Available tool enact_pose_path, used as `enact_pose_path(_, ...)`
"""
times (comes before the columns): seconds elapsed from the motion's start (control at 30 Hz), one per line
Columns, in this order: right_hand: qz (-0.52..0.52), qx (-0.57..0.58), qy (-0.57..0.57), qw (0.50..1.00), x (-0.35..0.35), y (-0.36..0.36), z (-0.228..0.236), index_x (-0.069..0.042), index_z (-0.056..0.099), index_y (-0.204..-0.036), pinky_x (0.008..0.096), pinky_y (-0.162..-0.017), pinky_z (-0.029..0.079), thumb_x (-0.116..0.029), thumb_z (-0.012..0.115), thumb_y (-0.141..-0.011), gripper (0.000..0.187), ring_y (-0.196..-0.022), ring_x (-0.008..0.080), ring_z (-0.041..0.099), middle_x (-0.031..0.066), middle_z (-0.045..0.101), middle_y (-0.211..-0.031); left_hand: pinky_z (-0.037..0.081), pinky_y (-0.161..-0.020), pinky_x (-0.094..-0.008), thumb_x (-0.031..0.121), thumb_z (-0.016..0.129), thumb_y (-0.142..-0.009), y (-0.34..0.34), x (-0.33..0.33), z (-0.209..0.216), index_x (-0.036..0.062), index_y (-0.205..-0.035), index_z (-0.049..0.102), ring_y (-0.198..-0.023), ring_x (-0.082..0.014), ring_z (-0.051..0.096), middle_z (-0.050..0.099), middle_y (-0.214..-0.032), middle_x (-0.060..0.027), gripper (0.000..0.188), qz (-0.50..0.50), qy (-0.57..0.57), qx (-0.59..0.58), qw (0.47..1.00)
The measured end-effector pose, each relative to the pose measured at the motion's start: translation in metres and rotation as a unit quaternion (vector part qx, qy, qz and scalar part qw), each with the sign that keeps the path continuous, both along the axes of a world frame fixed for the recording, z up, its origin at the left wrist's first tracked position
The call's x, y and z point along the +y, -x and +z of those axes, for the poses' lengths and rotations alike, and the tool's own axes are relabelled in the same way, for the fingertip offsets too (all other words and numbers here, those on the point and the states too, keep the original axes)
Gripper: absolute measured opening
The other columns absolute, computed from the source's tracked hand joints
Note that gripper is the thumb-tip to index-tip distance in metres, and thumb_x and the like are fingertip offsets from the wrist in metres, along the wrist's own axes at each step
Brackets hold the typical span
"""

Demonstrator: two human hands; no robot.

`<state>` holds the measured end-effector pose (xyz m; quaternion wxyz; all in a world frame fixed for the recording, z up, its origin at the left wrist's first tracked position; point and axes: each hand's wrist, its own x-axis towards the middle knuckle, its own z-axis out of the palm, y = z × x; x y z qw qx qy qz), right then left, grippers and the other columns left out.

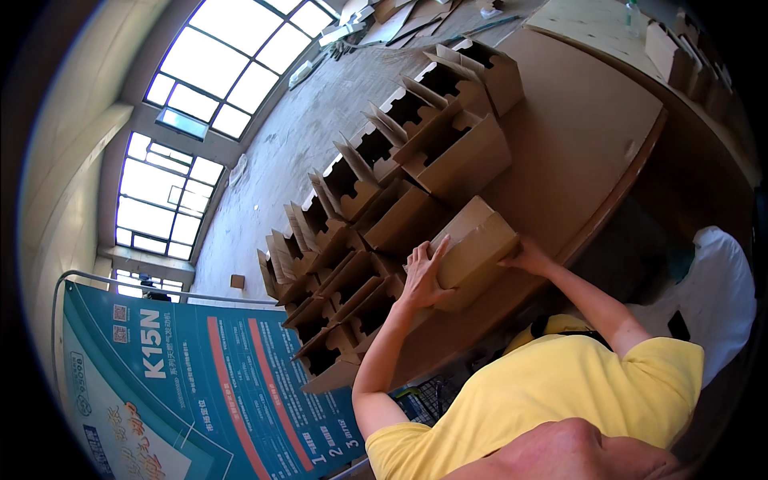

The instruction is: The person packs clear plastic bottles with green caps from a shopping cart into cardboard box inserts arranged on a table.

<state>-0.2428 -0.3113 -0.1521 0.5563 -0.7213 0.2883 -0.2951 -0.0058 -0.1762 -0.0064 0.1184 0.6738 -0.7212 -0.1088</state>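
A closed cardboard box [478, 250] is held between my two hands at the table's near side. My left hand [430, 274] presses on its left end, thumb and fingers spread over the cardboard. At the opposite end, my right hand [526, 256] grips the box near its corner; some of its fingers are hidden. Right beyond the box stand rows of open-topped cardboard boxes [464, 164] with cut-out edges and raised flaps. Their insides are dark, so what they hold cannot be made out.
The boxes rest on a brown cardboard-covered table [572, 120]. A blue printed banner [200, 384] on a metal frame stands at the left. White plastic sheeting [720, 280] hangs at the right. Flattened cardboard [408, 20] lies on the far floor, and another table [596, 28] stands at the far right.
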Motion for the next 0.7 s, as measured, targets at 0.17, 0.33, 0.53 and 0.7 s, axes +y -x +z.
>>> enact_pose_path(0.17,-0.056,0.066,0.001,0.996,-0.056,0.054,0.028,0.002,0.049,-0.125,0.0363,-0.092,0.045,-0.019,0.082,-0.069,0.069,-0.110,0.0228,0.056,0.0143,0.062,-0.114,0.031,-0.099,-0.0498,0.036,0.080,-0.050,0.041,-0.076,-0.003,0.0202,-0.146,0.031,-0.116,-0.0427,0.038,0.038,-0.126,-0.0273,0.109,-0.025,-0.001,-0.008,1.000)
enact_pose_path(0.33,-0.163,0.064,-0.087,0.981,-0.165,0.144,-0.017,0.000,0.049,-0.126,0.0370,-0.090,0.047,-0.021,0.081,-0.069,0.069,-0.107,0.0250,0.057,0.0135,0.060,-0.115,0.032,-0.097,-0.0489,0.036,0.080,-0.048,0.112,-0.217,-0.016,0.0230,-0.142,0.037,-0.115,-0.0411,0.039,0.038,-0.126,-0.0264,0.105,-0.083,0.025,-0.001,0.996)
enact_pose_path(0.53,-0.202,0.110,0.066,0.971,-0.313,0.173,-0.023,-0.002,0.047,-0.128,0.0376,-0.088,0.049,-0.032,0.083,-0.067,0.076,-0.104,0.0248,0.059,0.0136,0.060,-0.117,0.033,-0.096,-0.0466,0.044,0.081,-0.049,0.134,-0.371,-0.018,0.0237,-0.143,0.035,-0.115,-0.0392,0.041,0.043,-0.124,-0.0239,0.107,-0.114,0.044,-0.048,0.991)
enact_pose_path(0.7,-0.134,0.087,0.091,0.983,-0.397,0.100,-0.026,-0.002,0.056,-0.120,0.0372,-0.094,0.047,-0.037,0.081,-0.069,0.066,-0.108,0.0224,0.059,0.0118,0.062,-0.119,0.029,-0.100,-0.0511,0.048,0.082,-0.054,0.098,-0.412,-0.014,0.0242,-0.148,0.023,-0.122,-0.0399,0.039,0.041,-0.129,-0.0260,0.113,-0.021,-0.019,-0.131,0.991)
